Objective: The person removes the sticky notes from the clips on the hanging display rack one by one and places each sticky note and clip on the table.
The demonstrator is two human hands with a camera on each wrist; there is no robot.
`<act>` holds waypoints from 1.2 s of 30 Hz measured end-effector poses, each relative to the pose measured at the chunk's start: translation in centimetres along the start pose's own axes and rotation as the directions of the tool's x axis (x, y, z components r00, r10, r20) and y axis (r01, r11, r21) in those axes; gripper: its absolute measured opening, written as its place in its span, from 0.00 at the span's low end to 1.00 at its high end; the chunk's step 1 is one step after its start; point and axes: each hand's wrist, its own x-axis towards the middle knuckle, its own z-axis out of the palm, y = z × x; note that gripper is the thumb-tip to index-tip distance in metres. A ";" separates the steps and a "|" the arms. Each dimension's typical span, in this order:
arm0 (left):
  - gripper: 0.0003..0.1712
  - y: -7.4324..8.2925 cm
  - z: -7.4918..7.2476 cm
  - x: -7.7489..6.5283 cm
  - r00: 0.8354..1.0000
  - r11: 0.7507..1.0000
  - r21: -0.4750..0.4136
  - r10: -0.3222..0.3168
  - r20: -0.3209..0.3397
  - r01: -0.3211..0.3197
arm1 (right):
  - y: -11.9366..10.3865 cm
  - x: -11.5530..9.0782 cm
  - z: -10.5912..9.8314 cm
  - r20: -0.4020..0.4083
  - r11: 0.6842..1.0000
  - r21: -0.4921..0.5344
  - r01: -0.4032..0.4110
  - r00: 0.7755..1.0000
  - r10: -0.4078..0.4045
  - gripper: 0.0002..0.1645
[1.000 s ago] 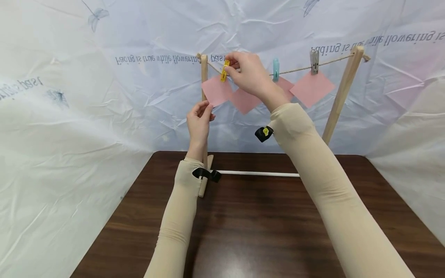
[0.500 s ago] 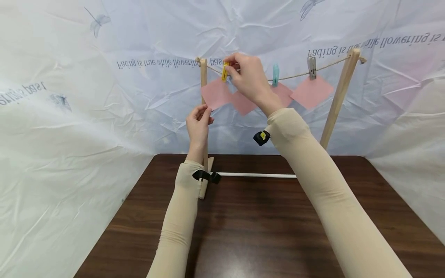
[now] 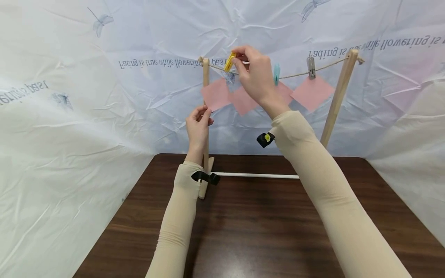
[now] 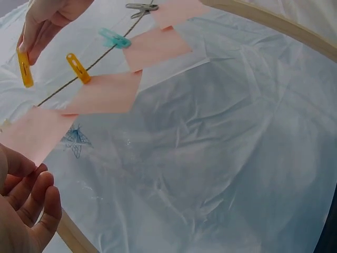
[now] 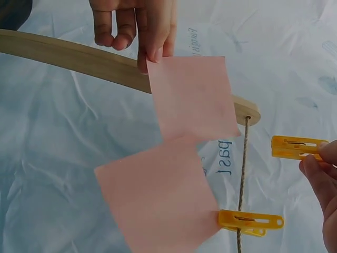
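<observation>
My left hand point(image 3: 197, 129) pinches the lower corner of a square pink paper point(image 3: 215, 94) beside the left wooden post. The paper's upper corner is close by the rope point(image 5: 244, 158), with no clothespin on it. In my right hand point(image 3: 256, 75) a yellow clothespin point(image 3: 230, 61) is held between thumb and fingers, off the rope and above the paper, as the right wrist view shows. A second yellow clothespin point(image 5: 250, 219) clips the neighbouring pink paper point(image 5: 163, 195) to the rope; in the head view my right hand hides that clothespin.
Further right, a teal clothespin point(image 3: 276, 74) and a grey clothespin point(image 3: 311, 67) each hold a pink paper. The rope runs between the left post point(image 3: 206, 143) and the right post point(image 3: 338, 96). A white rod point(image 3: 257, 175) lies low across the frame, above the brown table point(image 3: 257, 231).
My right hand has risen slightly and moved right, taking the yellow clothespin up off the paper and rope. The left hand keeps its pinch on the paper's lower corner.
</observation>
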 end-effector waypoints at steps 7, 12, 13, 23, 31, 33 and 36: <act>0.15 0.1 -0.8 -0.3 1.000 1.000 0.015 0.006 0.009 -0.006 | 1.0 -2.0 -1.8 0.010 1.000 -0.003 -0.012 1.000 0.012 0.18; 0.12 0.3 -2.0 -0.4 1.000 0.999 0.034 0.026 0.000 -0.026 | 3.2 -3.9 -3.4 -0.012 1.000 -0.017 -0.018 1.000 0.018 0.20; 0.12 0.4 -2.3 -0.5 1.000 0.999 0.041 0.031 0.001 -0.031 | 3.6 -4.3 -3.9 -0.021 1.000 -0.017 -0.026 0.999 0.026 0.21; 0.14 1.6 -6.1 -0.7 0.996 0.984 0.155 0.085 0.035 -0.089 | 5.4 -7.6 -9.1 -0.153 0.983 0.005 -0.184 0.971 0.182 0.20; 0.12 2.7 -9.3 -1.2 0.996 0.981 0.174 0.091 0.002 -0.090 | 7.4 -10.7 -13.0 -0.249 0.967 0.048 -0.252 0.934 0.256 0.19; 0.11 2.8 -10.0 -1.5 0.996 0.979 0.185 0.092 -0.010 -0.088 | 7.8 -11.7 -13.9 -0.264 0.961 0.041 -0.275 0.924 0.276 0.19; 0.11 2.9 -11.0 -2.2 0.996 0.978 0.198 0.079 -0.030 -0.071 | 8.4 -13.5 -15.3 -0.283 0.949 0.010 -0.316 0.909 0.306 0.20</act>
